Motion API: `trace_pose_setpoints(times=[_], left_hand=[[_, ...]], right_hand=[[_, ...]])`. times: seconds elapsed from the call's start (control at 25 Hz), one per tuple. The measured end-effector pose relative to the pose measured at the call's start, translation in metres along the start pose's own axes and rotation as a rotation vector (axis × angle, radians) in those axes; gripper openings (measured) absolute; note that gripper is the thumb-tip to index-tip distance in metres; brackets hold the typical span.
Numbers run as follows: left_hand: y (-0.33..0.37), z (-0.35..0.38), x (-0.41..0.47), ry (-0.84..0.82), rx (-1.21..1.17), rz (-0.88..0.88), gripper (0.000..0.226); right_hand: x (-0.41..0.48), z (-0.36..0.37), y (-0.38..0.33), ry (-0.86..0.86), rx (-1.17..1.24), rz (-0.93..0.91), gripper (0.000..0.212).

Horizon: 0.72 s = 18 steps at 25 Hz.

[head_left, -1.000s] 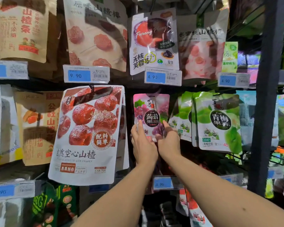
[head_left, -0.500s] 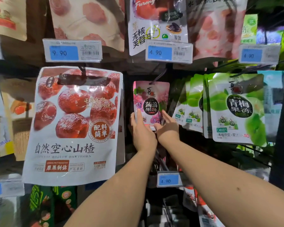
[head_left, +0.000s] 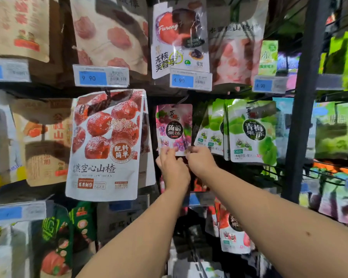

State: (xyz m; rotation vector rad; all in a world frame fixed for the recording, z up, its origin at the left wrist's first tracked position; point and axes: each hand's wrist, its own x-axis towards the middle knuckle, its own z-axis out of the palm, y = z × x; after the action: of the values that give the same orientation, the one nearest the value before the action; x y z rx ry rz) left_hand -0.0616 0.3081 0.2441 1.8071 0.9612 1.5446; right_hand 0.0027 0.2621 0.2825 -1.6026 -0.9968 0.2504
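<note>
A small pink and purple grape jelly pouch point(head_left: 174, 127) hangs from a metal peg in the middle of a shop rack. My left hand point(head_left: 172, 167) pinches its bottom left corner. My right hand point(head_left: 200, 161) pinches its bottom right corner, fingers curled on the lower edge. Both arms reach up and forward from the bottom of the view. The pouch's lowest strip is hidden behind my fingers.
A large white hawthorn snack bag point(head_left: 107, 145) hangs just left of the pouch. Green plum jelly pouches point(head_left: 249, 131) hang in a row to its right. Price tags point(head_left: 190, 80) run along the rail above. A dark upright post point(head_left: 303, 117) stands at the right.
My hands have slid down from the pouch's lower half to its bottom corners and now pinch the edge. The camera has shifted, so the rack sits differently in view.
</note>
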Motion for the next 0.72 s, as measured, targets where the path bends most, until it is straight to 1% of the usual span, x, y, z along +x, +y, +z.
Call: trace_pose_setpoints(times=[0.08, 0.2, 0.28, 0.36, 0.44, 0.52, 0.56, 0.64, 0.72], left_hand=[[0.005, -0.012, -0.011, -0.06, 0.047, 0.041, 0.03], [0.026, -0.038, -0.037, -0.101, -0.005, 0.071, 0.029], [0.042, -0.054, -0.077, -0.154, -0.034, 0.063, 0.028], [0.048, -0.066, -0.123, -0.26, -0.065, 0.006, 0.021], [0.044, -0.075, -0.169, -0.411, -0.072, -0.032, 0.011], [0.037, -0.077, -0.207, -0.537, -0.048, -0.045, 0.012], [0.035, -0.075, -0.227, -0.594, -0.037, -0.039, 0.011], [0.034, -0.069, -0.263, -0.719, -0.037, -0.025, 0.014], [0.034, -0.056, -0.297, -0.848, -0.032, -0.012, 0.015]], right_hand=[[-0.026, -0.011, -0.005, -0.005, 0.022, -0.01, 0.021], [-0.075, -0.04, -0.019, -0.028, 0.026, -0.034, 0.028], [-0.115, -0.061, -0.022, -0.023, 0.034, -0.007, 0.028], [-0.16, -0.082, -0.014, 0.014, 0.022, 0.025, 0.025], [-0.209, -0.105, 0.001, 0.032, 0.008, 0.081, 0.024], [-0.251, -0.125, 0.015, 0.053, -0.042, 0.149, 0.019], [-0.27, -0.137, 0.024, 0.076, -0.104, 0.176, 0.016], [-0.302, -0.158, 0.044, 0.099, -0.196, 0.251, 0.021], [-0.326, -0.177, 0.067, 0.122, -0.226, 0.318, 0.023]])
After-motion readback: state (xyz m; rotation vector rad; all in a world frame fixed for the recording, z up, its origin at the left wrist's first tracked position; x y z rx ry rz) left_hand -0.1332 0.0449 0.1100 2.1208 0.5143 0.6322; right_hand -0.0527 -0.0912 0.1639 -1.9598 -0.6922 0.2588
